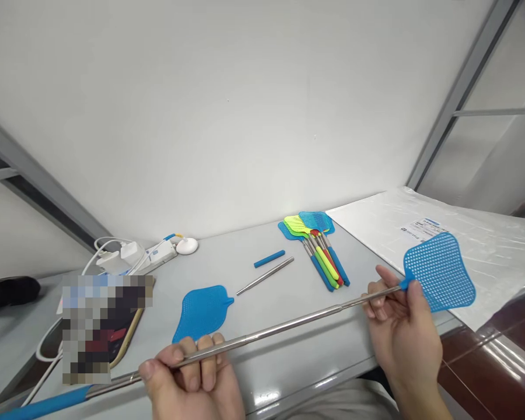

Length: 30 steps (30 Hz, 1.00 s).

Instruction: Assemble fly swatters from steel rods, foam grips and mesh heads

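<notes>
Stretched out across my view is a fly swatter with a long telescopic metal rod (pixel 284 330), a blue mesh head (pixel 440 272) and a blue grip (pixel 48 405). My left hand (pixel 192 373) is closed round the rod near the grip end. At the other end, my right hand (pixel 405 332) pinches the rod just below the mesh head. Beyond the rod, a loose blue swatter head (pixel 205 310) lies flat on the table. Near it lie a separate metal rod (pixel 266 276) and a loose blue handle sleeve (pixel 269 259).
Several folded swatters (pixel 321 251) in blue, green and red lie piled by the wall. A white plastic package (pixel 376 219) covers the table's right side. At the left are a power strip (pixel 160 256) with plugs, a round white device (pixel 186 246), cables and a partly blurred phone (pixel 133 326).
</notes>
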{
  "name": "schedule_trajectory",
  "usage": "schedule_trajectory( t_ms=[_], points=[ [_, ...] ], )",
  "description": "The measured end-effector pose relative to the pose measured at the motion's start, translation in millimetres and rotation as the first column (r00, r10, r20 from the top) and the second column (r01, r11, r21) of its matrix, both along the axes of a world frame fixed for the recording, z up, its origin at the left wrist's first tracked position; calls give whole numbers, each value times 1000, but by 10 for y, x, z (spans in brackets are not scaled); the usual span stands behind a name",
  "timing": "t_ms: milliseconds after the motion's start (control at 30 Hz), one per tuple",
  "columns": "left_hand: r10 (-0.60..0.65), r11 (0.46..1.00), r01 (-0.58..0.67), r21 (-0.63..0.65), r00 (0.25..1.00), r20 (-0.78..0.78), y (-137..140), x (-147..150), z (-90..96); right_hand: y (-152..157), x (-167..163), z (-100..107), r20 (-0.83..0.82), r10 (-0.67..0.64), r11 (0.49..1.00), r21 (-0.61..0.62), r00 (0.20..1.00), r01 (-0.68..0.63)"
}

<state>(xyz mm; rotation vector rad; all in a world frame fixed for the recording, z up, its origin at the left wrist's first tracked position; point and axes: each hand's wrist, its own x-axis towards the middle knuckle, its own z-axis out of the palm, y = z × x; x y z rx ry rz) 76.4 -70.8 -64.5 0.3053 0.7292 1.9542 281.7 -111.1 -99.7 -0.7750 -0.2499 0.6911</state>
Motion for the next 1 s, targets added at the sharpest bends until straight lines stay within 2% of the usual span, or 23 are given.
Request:
schedule_trajectory(
  t_ms=[67, 200, 300, 400, 500, 600, 733, 800, 867, 1000],
  points=[
    [-4, 1000, 5, 21, 999, -32, -46, 121, -27, 4, -88, -32, 30, -3, 999, -52, 1000, 5],
    [-38, 995, 48, 90, 993, -113, -133, 255, -71, 27, -221, -90, 37, 79, 989, -127, 996, -74],
    [-68, 991, 80, 110, 991, -113, -143, 202, -74, 28, -197, -105, 89, 91, 990, -114, 992, -81],
    [-95, 993, 98, 60, 995, -42, -93, 75, -63, 8, -101, -102, 128, 115, 993, -54, 985, -109],
    [-98, 995, 98, 11, 995, -21, -19, -79, -45, -10, 6, -84, 51, 2, 1000, -25, 999, -1],
    [-146, 989, 143, -42, 986, -80, 44, -226, -24, -10, 64, -45, 2, -112, 992, -56, 994, 112],
    [-161, 986, 155, -58, 981, -108, 90, -288, -5, -3, -13, 32, 15, -87, 994, -60, 996, 88],
    [-110, 994, 110, -9, 990, -92, 79, -208, -15, -10, -110, 50, 38, -87, 995, -48, 995, 89],
    [-104, 993, 108, 37, 990, -96, 28, -54, -53, -28, -224, 32, 76, -105, 990, -88, 992, 111],
    [-279, 959, 283, 8, 947, -159, -121, 278, -196, -59, -419, -87, 141, -59, 973, -214, 988, 88]
  ],
)
